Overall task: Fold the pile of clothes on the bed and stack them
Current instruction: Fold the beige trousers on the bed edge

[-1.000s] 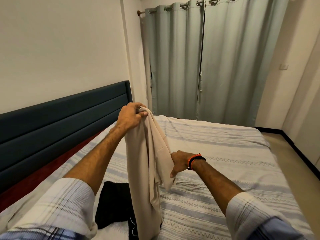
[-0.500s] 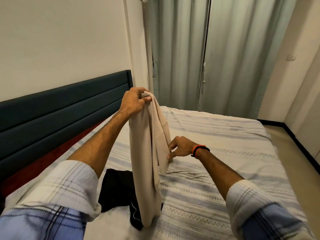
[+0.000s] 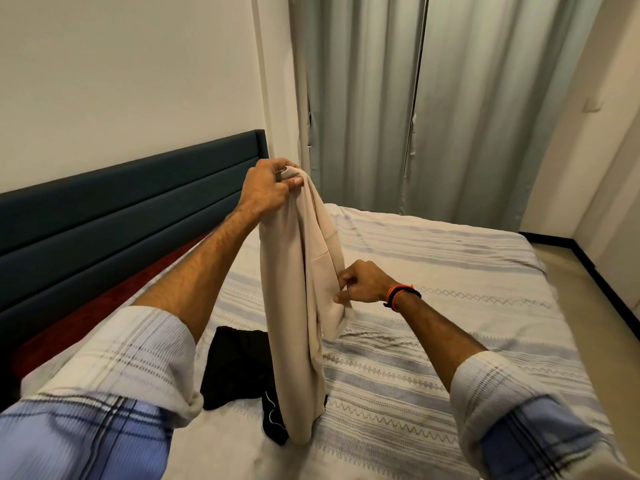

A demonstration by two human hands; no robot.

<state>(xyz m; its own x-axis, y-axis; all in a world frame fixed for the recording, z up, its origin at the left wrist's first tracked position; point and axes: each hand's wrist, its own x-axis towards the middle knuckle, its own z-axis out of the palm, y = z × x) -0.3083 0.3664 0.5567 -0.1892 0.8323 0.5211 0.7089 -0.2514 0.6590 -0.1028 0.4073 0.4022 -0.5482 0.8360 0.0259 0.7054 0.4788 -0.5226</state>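
- Head view: the left hand point(image 3: 268, 183) is clenched around the top end of a beige garment point(image 3: 298, 299), holding it high above the bed point(image 3: 450, 271), towards the headboard side.
- The garment hangs straight down, long axis vertical. Its lower end reaches the bedspread near the bed's near edge, brushing or overlapping a black garment point(image 3: 239, 368) lying flat there; I cannot tell whether they actually touch.
- The right hand point(image 3: 363, 282) sits lower and to the right, thumb and fingers pinching the garment's right-hand edge about halfway down, so it is the nearer hand to the loose folds.
- The next move looks like spreading that edge away from the left hand.
- The beige cloth is soft, matte and drapey, bunched into long rolls with a seamed panel showing.
- The bedspread is pale with grey stripes and zigzag bands.
- The headboard point(image 3: 121, 209) is dark, padded and ribbed.
- An orange-and-black wristband point(image 3: 401, 294) rides on the right wrist.
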